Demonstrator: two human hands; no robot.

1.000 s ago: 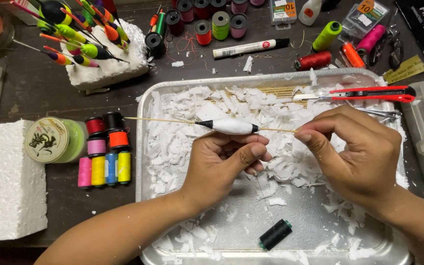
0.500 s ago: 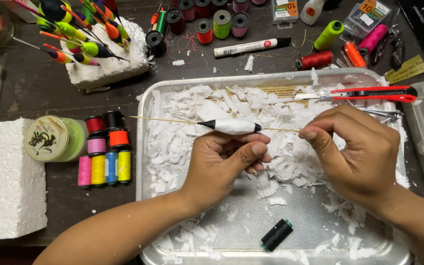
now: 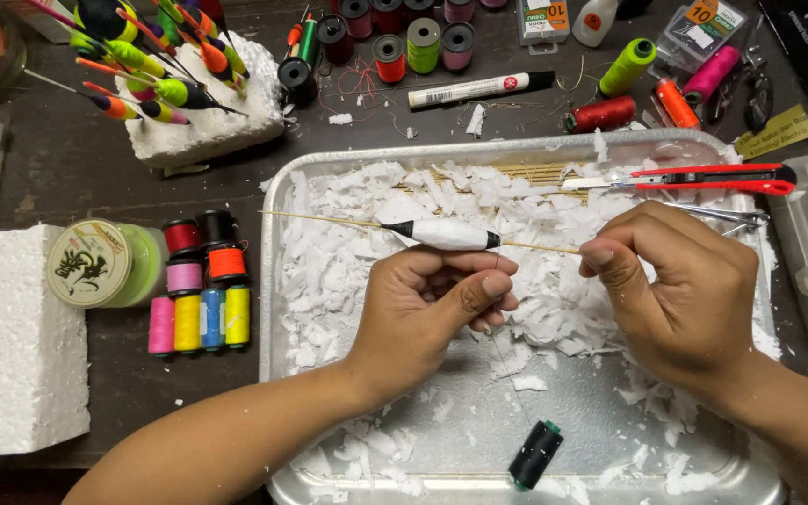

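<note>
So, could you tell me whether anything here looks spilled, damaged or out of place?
White foam shavings are heaped across the metal tray, and a few flecks lie on the dark table beyond its rim. A dark thread spool lies on its side in the tray.

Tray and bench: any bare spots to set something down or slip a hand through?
Bare metal in the tray lies between the two forearms, above the dark spool. Dark bench is bare between the foam block with floats and the small thread spools. Crowded: shavings under the left hand and right hand, and the top edge of spools.
</note>
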